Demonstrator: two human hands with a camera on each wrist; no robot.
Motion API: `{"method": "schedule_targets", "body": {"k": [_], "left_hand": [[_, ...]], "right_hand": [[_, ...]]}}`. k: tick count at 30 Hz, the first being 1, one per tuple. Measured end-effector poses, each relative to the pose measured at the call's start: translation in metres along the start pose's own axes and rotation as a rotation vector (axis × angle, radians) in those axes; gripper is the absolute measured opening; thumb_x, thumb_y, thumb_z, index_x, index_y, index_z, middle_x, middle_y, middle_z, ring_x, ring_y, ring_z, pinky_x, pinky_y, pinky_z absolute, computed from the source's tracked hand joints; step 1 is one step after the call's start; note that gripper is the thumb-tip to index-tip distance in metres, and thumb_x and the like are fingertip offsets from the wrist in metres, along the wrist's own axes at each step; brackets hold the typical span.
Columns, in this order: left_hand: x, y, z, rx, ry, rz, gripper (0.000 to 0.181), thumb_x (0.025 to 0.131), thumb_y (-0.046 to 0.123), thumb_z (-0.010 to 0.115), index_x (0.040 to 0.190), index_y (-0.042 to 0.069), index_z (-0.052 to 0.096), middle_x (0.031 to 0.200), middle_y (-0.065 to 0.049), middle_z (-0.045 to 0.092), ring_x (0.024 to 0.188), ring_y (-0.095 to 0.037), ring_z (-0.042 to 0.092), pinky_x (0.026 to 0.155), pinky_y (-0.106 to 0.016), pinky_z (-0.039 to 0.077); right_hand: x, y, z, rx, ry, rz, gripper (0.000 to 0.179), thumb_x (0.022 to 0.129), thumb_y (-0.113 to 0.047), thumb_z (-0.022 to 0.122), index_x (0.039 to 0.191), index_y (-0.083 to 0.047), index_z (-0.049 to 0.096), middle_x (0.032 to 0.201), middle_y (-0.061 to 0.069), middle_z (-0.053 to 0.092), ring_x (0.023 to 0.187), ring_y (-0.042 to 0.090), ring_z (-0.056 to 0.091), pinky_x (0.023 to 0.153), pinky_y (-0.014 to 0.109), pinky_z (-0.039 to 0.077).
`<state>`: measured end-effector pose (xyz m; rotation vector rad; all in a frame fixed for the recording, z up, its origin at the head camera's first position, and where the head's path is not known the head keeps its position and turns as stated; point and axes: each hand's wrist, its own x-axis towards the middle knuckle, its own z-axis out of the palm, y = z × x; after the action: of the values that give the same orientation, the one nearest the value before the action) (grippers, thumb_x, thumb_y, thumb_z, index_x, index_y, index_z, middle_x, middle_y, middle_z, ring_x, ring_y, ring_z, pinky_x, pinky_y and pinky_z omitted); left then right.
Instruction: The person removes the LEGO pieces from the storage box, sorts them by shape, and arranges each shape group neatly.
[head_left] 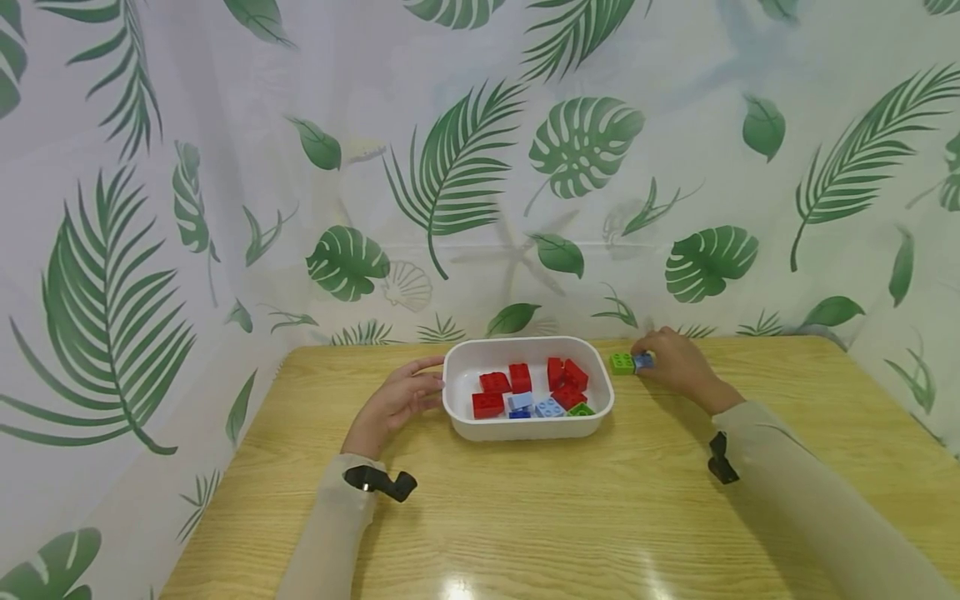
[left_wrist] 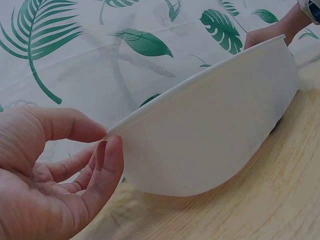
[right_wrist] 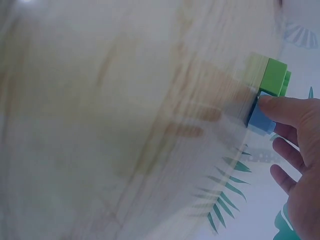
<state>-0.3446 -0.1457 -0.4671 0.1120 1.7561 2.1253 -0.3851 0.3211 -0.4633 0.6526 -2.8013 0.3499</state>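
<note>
At its left end, a white plastic tub (head_left: pixel 525 430) has its rim pinched between the thumb and fingers of my left hand (head_left: pixel 397 393). In the left wrist view, the fingertips (left_wrist: pixel 115 145) meet right at the tub's corner. Right of the tub, my right hand (head_left: pixel 678 367) pinches a blue toy brick (right_wrist: pixel 261 117) with thumb and fingers. A green toy brick (right_wrist: pixel 274 77) sits end to end against the blue one, near the table's back edge. Inside the tub lie several red bricks (head_left: pixel 487 406), light blue bricks (head_left: pixel 549 407), a dark blue brick (head_left: pixel 519 414) and a green brick (head_left: pixel 581 410).
A wood-grain table (head_left: pixel 540 508) carries the tub and bricks. Close behind its back edge hangs a white curtain (head_left: pixel 480 283) printed with green leaves, which also runs along the left side. Black straps with small mounts (head_left: pixel 380 482) sit on both wrists.
</note>
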Motion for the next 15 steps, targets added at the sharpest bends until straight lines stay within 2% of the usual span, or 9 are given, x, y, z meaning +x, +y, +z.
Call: {"method": "schedule_targets", "body": {"k": [5,15], "left_hand": [[-0.0001,0.0004,0.0008,0.002,-0.004,-0.002,0.056,0.098,-0.005,0.054,0.152,-0.001,0.038,0.119,-0.011,0.065,0.097,-0.014,0.066,0.079,-0.025,0.059],[0.0010,-0.0013,0.0008,-0.003,0.011,-0.002,0.056,0.097,-0.006,0.054,0.151,-0.001,0.039,0.110,-0.005,0.064,0.092,-0.012,0.066,0.077,-0.024,0.059]], "right_hand": [[-0.0020,-0.0008,-0.0007,0.005,-0.010,0.015,0.024,0.079,-0.006,0.080,0.101,0.002,0.075,0.102,0.019,0.074,0.094,0.036,0.063,0.085,0.056,0.054],[-0.0031,-0.0030,-0.0052,0.031,-0.012,0.032,0.028,0.079,-0.006,0.080,0.104,0.003,0.074,0.105,0.020,0.074,0.097,0.037,0.063,0.087,0.056,0.053]]}}
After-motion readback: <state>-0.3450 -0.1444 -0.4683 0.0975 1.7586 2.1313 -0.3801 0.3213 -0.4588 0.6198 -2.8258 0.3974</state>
